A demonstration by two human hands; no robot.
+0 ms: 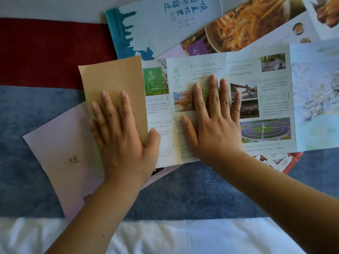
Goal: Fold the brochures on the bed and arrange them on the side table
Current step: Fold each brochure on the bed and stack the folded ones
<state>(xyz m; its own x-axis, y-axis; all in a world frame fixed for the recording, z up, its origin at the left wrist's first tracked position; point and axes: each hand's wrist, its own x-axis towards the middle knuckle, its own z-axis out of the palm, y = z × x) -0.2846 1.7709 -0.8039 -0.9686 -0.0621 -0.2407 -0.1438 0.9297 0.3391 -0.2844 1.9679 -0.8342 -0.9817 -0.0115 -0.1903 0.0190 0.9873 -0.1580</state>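
Note:
A long multi-panel brochure [260, 99] with green headings and small photos lies spread across the bed. Its tan left panel [111, 79] is folded over onto it. My left hand [122, 132] lies flat on that tan panel with fingers straight, the thumb at the panel's right edge. My right hand [211, 121] presses flat with spread fingers on the brochure's middle panels. A pale pink brochure [60, 153] lies underneath at the left. A light blue brochure [165, 24] and a food-photo brochure [247, 24] lie further back.
The brochures rest on a blue bed runner [192, 195] with a dark red band [45, 52] behind it. White bedding [165, 237] runs along the near edge. A red-edged leaflet [286, 162] pokes out beneath the spread brochure at the right. No side table is in view.

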